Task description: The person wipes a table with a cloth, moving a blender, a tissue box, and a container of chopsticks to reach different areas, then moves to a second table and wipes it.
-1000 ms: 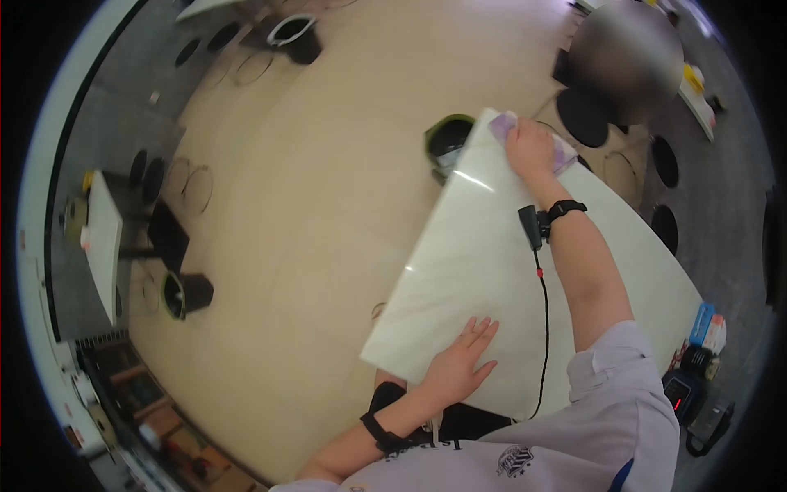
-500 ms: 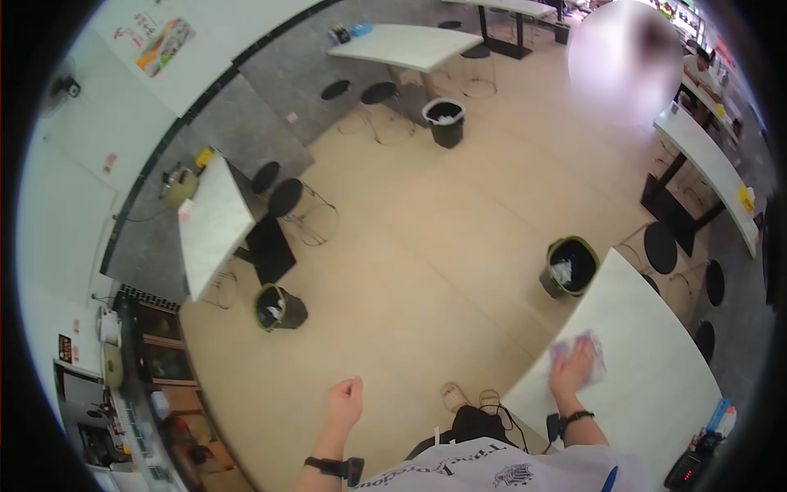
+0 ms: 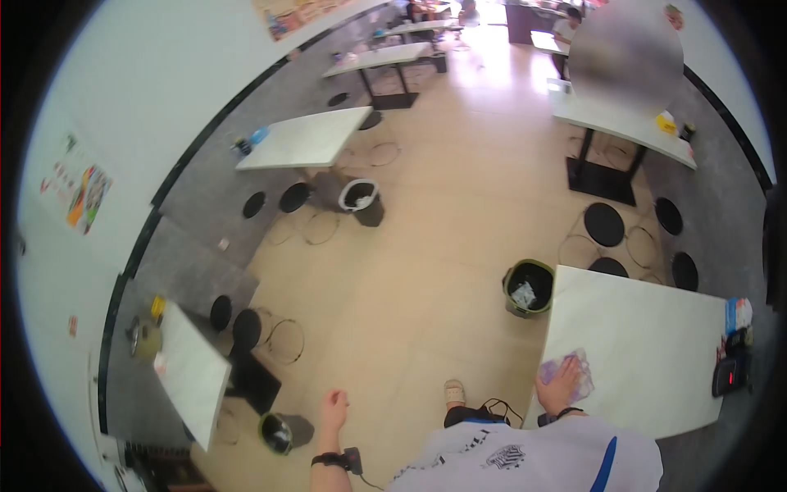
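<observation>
My right hand [image 3: 560,384] presses flat on a purple cloth [image 3: 569,370] at the near left corner of a white table [image 3: 656,353]. My left hand [image 3: 334,406] hangs over the tan floor, away from the table, with loosely curled fingers and nothing in it. A dark band sits on each wrist, and a black cable hangs near my waist.
A green-rimmed bin [image 3: 528,288] stands by the table's far left corner. Black stools [image 3: 605,223] stand behind it. A card reader [image 3: 729,375] and small box sit on the table's right edge. More tables [image 3: 303,139], stools and bins [image 3: 361,201] line the left wall.
My head has lifted and the view has swung up the room. My left hand left the table and dropped to my side. My right hand drew the cloth back to the near edge.
</observation>
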`<state>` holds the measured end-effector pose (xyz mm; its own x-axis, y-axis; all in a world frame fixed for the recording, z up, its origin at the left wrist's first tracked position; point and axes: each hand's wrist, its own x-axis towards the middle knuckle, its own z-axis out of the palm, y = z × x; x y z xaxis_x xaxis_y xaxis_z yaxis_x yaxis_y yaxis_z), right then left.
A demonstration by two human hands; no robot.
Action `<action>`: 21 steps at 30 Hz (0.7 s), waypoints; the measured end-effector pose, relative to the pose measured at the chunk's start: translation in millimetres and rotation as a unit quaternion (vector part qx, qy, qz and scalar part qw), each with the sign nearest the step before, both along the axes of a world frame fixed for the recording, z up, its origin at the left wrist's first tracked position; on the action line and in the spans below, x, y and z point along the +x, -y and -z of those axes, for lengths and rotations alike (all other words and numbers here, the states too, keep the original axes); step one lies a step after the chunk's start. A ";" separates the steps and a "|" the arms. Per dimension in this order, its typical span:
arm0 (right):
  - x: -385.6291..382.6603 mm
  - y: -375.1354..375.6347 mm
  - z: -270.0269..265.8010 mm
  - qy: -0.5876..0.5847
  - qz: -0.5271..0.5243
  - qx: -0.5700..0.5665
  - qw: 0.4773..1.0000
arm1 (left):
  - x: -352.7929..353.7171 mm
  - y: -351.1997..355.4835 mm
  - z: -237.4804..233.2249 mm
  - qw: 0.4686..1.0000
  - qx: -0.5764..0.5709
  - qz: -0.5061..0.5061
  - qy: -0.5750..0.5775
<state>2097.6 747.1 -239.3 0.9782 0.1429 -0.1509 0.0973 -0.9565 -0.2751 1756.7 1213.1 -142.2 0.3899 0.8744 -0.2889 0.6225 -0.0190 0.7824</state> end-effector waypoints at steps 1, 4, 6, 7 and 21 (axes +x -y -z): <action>0.7 -5.9 4.9 0.010 -0.005 0.006 1.000 | -16.8 -14.2 23.9 0.996 -0.046 -0.014 -0.074; 7.0 -31.7 22.6 0.024 0.003 -0.009 1.000 | -114.6 -56.4 110.9 0.941 -0.030 0.182 -0.284; 11.0 -40.9 27.8 0.033 0.026 -0.001 0.999 | -123.6 -46.3 108.8 0.917 -0.313 -0.067 -0.239; 9.6 -45.6 26.7 0.039 0.028 0.015 0.999 | -111.2 -69.7 89.2 0.845 -0.361 0.121 -0.375; 270.5 -144.2 -67.8 -0.145 0.243 0.573 0.770 | 185.3 -433.3 143.1 0.926 -0.066 0.236 -0.288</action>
